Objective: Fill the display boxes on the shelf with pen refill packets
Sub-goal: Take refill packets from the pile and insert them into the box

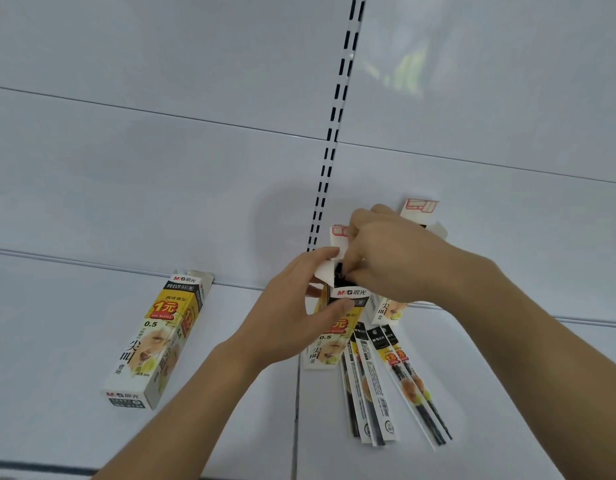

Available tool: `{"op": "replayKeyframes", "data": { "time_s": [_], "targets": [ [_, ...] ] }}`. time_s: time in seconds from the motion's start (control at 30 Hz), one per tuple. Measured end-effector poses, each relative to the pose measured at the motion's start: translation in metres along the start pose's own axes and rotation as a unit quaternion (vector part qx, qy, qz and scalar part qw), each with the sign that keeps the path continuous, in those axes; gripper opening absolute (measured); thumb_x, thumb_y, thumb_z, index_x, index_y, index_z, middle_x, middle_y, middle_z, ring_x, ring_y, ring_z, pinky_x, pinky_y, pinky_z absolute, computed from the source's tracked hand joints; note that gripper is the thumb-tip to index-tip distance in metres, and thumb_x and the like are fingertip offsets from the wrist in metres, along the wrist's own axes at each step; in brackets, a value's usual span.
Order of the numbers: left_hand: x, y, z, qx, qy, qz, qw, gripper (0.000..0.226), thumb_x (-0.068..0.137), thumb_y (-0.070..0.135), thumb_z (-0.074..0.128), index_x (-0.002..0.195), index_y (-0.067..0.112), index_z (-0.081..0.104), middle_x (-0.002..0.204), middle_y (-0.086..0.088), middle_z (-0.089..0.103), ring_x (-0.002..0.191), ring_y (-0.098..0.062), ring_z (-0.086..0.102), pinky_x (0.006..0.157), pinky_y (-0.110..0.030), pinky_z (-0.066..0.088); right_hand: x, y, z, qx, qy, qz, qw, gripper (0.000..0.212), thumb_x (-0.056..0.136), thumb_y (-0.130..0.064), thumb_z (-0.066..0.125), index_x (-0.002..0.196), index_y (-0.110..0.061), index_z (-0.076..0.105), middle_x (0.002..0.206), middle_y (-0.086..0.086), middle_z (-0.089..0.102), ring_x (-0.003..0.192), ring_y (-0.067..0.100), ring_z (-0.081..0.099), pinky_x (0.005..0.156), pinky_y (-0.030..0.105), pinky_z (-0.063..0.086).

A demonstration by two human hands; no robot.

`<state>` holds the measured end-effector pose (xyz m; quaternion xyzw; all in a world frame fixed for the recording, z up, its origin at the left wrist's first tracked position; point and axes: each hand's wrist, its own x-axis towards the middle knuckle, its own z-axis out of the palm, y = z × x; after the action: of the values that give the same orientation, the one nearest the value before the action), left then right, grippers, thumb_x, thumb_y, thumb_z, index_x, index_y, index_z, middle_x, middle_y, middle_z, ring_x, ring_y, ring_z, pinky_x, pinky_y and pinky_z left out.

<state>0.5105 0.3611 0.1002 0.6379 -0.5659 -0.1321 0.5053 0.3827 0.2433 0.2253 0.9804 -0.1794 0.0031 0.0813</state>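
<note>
My left hand (292,306) wraps around the middle display box (334,327), thumb on the front and fingers behind, so the box stays up and does not tip. My right hand (386,258) is at the open top of that box, at about 12 o'clock from my left hand. Its fingers are curled down over the dark packet tops, and I think they pinch a packet there, but I cannot see the tips well. The box flap (338,237) stands up, so the mouth is open. More loose refill packets (372,386) lie flat on the shelf (74,323) at 6 o'clock from the box, close by so I can grab them next. A second box (389,311) stands just behind my right hand at 3 o'clock. A third box (161,337) stands far off at 9 o'clock.
</note>
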Motion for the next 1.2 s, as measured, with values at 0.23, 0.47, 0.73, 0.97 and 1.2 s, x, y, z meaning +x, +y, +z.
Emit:
{"op": "replayKeyframes", "data": {
  "time_s": [0.23,0.47,0.73,0.97,1.2],
  "targets": [
    [-0.001,-0.005,-0.001,-0.024,0.012,0.0,1.0,0.067,0.094,0.039,0.078,0.152,0.035,0.045,0.138,0.021,0.057,0.114,-0.003,0.064,0.097,-0.026,0.057,-0.016,0.019,0.007,0.115,0.041,0.032,0.992,0.024,0.1,-0.05,0.059,0.108,-0.039,0.079,0.106,-0.013,0.053,0.097,0.007,0.05,0.085,0.034,0.045],
    [0.001,-0.006,0.003,-0.063,0.041,-0.004,0.997,0.067,0.093,0.034,0.08,0.151,0.03,0.048,0.138,0.018,0.059,0.116,-0.005,0.065,0.095,-0.017,0.055,-0.029,0.034,0.039,0.206,0.196,0.032,0.958,0.038,0.104,-0.046,0.049,0.121,-0.027,0.077,0.112,-0.014,0.057,0.097,-0.001,0.055,0.081,0.013,0.039],
    [0.004,-0.011,0.009,-0.079,0.046,-0.018,0.996,0.065,0.092,0.032,0.08,0.148,0.036,0.047,0.139,0.016,0.059,0.117,-0.005,0.067,0.095,-0.018,0.056,-0.062,0.039,0.101,0.221,0.204,0.207,0.931,0.018,0.104,-0.029,0.056,0.105,-0.031,0.074,0.091,-0.02,0.067,0.083,0.002,0.062,0.073,0.02,0.046],
    [0.006,-0.013,0.011,-0.071,0.04,-0.022,0.996,0.066,0.092,0.035,0.079,0.149,0.038,0.046,0.141,0.014,0.059,0.119,-0.006,0.066,0.096,-0.018,0.056,-0.081,0.05,0.167,0.179,-0.139,0.299,0.927,0.04,0.086,-0.06,0.072,0.099,-0.023,0.068,0.082,-0.009,0.072,0.083,0.009,0.066,0.073,0.03,0.053],
    [0.006,-0.012,0.007,-0.079,0.04,-0.025,0.996,0.063,0.093,0.031,0.078,0.146,0.042,0.045,0.139,0.016,0.061,0.118,-0.005,0.066,0.093,-0.015,0.055,-0.083,0.063,0.168,0.296,-0.075,0.345,0.888,0.028,0.085,-0.041,0.077,0.084,-0.015,0.067,0.064,-0.001,0.072,0.061,0.01,0.068,0.063,0.03,0.051]
  ]
}}
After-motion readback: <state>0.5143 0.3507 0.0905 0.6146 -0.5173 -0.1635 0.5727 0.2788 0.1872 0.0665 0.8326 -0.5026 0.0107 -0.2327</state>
